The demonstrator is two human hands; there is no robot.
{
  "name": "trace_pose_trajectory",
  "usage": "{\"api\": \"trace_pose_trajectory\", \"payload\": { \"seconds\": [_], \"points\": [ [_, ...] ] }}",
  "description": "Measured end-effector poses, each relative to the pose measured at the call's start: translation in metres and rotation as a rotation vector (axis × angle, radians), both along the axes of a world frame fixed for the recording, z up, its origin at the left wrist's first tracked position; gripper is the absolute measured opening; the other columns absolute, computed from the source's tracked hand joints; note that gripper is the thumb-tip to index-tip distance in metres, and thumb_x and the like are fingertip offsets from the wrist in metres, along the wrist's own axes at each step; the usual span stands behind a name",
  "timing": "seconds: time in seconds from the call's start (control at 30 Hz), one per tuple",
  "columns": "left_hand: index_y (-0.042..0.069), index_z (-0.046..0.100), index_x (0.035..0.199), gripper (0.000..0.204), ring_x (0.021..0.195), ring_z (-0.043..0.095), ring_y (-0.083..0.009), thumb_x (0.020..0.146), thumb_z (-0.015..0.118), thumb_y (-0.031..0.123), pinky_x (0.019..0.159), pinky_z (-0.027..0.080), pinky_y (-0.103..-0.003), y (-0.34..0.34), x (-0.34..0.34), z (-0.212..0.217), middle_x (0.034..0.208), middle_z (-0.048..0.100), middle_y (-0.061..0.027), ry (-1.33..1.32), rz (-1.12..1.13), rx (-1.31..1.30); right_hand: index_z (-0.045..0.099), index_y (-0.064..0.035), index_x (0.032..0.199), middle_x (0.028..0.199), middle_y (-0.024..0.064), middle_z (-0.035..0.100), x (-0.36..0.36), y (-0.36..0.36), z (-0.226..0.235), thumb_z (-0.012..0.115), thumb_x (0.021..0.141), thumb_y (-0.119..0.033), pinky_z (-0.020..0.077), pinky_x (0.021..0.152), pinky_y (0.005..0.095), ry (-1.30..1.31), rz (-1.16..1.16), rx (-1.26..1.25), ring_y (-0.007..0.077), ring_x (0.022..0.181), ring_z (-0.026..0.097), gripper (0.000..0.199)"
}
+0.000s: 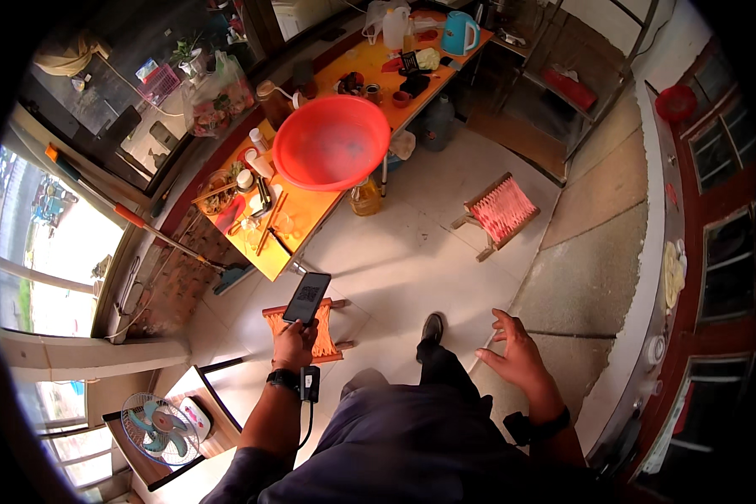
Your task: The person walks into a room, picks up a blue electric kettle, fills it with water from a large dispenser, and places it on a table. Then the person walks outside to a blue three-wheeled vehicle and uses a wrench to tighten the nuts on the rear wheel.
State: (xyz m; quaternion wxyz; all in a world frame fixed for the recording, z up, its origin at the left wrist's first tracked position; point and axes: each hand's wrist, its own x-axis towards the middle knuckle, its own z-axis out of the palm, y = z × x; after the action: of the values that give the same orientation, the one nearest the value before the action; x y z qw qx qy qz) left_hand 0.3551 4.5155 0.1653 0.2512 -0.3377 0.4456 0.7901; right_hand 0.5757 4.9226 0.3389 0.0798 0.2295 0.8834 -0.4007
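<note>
A dark smartphone [307, 296] with a square code pattern on its screen is gripped in my left hand [294, 343], which wears a black band at the wrist. Behind that hand stands a small folding stool [326, 334] with an orange woven seat. My right hand [515, 353] hangs in the air on the right, its fingers apart and nothing in them; another black band circles that wrist. One black shoe [431, 327] shows on the pale tiled floor between my hands.
Ahead, a long orange table [307, 210] bears a large red basin [332, 143], bottles, dishes and a blue kettle [459, 34]. A second folding stool [500, 214] with a pink woven seat stands right of it. A fan [160, 428] stands at lower left, near a long-handled tool [134, 218].
</note>
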Motion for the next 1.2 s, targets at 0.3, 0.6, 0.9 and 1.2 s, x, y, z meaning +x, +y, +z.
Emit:
{"api": "trace_pose_trajectory", "payload": {
  "seconds": [0.3,0.6,0.9,1.2],
  "points": [
    [0.004,0.052,0.108,0.010,0.095,0.070,-0.0230,0.103,0.047,0.010,0.076,0.061,-0.032,0.115,-0.092,-0.042,0.105,0.066,-0.0121,-0.090,0.403,0.078,0.042,-0.0071,0.142,0.118,0.0148,0.059,-0.188,0.163,-0.005,0.081,0.074,-0.023,0.0536,0.084,0.0387,-0.027,0.233,0.018,0.0255,0.095,0.065,0.080],
    [0.000,0.052,0.121,0.022,0.093,0.067,-0.0199,0.105,0.043,0.012,0.078,0.060,-0.030,0.154,-0.176,-0.142,0.109,0.067,-0.0140,-0.108,0.516,0.007,0.041,-0.0055,0.143,0.124,0.0175,0.058,-0.344,0.234,-0.067,0.080,0.077,-0.024,0.0538,0.083,0.0391,-0.107,0.326,-0.115,0.0264,0.097,0.066,0.079],
    [0.002,0.058,0.114,0.022,0.105,0.065,-0.0188,0.104,0.048,0.019,0.098,0.053,-0.035,0.043,-0.164,-0.324,0.113,0.066,-0.0091,0.419,0.792,-0.009,0.044,-0.0034,0.138,0.124,0.0193,0.058,-0.464,0.260,-0.112,0.079,0.079,-0.029,0.0537,0.084,0.0415,-0.163,0.550,-0.212,0.0290,0.101,0.067,0.073],
    [0.002,0.060,0.111,0.025,0.094,0.065,-0.0186,0.102,0.045,0.019,0.087,0.055,-0.031,0.192,-0.237,-0.190,0.102,0.067,-0.0063,-0.140,0.651,0.118,0.045,-0.0053,0.137,0.116,0.0192,0.060,-0.521,0.318,-0.124,0.077,0.081,-0.030,0.0535,0.080,0.0417,-0.162,0.631,-0.082,0.0318,0.094,0.066,0.069]
  ]
}}
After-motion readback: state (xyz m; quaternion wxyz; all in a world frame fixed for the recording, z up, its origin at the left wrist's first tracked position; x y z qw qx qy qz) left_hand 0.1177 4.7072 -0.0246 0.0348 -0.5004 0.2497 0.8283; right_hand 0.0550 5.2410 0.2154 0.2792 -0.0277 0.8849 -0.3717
